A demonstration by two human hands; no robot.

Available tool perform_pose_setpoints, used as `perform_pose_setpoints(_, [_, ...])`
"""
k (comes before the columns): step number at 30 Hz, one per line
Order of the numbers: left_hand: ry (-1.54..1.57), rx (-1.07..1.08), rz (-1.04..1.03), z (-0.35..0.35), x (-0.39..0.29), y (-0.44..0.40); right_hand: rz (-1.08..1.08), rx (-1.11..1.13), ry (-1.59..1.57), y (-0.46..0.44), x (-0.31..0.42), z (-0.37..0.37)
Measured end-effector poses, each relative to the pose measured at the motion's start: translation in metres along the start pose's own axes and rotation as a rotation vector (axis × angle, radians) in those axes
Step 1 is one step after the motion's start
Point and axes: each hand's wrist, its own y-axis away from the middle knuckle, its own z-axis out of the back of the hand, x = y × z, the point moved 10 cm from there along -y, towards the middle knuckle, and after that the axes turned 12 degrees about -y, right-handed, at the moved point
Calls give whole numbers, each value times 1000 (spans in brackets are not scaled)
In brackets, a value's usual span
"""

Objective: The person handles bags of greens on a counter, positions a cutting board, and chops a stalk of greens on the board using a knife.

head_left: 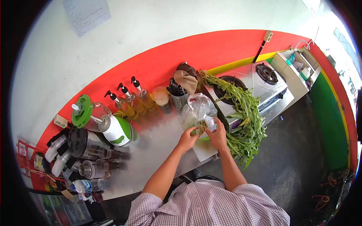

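Both hands are at the right end of the metal counter. My left hand [188, 139] is curled at the left side of a small brownish root-like bunch [203, 127]. From the other side, my right hand [217, 136] touches the same bunch with its thumb and fingers. A clear plastic bag [198, 109] lies just beyond the fingers. Under the hands are a bit of a green rim and a white board [204, 151]. Long leafy green stalks [247, 124] lie to the right, over the stove and its front edge.
A two-burner stove [268, 84] stands at the right. Along the wall are a utensil holder [179, 100], pump bottles [131, 101] and a green-and-white blender [117, 131]. Plastic cups [88, 169] and a water bottle [83, 186] stand at the left end.
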Motion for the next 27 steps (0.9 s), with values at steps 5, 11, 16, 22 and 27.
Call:
perform_pose_setpoints(5, [-76, -159, -109, 2, -3, -3, 8, -47, 20, -8, -28, 1])
perform_pose_setpoints(11, [249, -135, -44, 12, -22, 13, -156, -38, -182, -8, -37, 14])
perform_pose_setpoints(16, [491, -202, -18, 29, -23, 23, -179, 13, -507, -5, -7, 6])
perform_pose_setpoints(22, [490, -145, 68, 51, -10, 42, -212, 246, -655, 2, 19, -34])
perform_pose_setpoints(27, [436, -241, 128, 69, 19, 62, -246, 378, -593, 17, 31, -72])
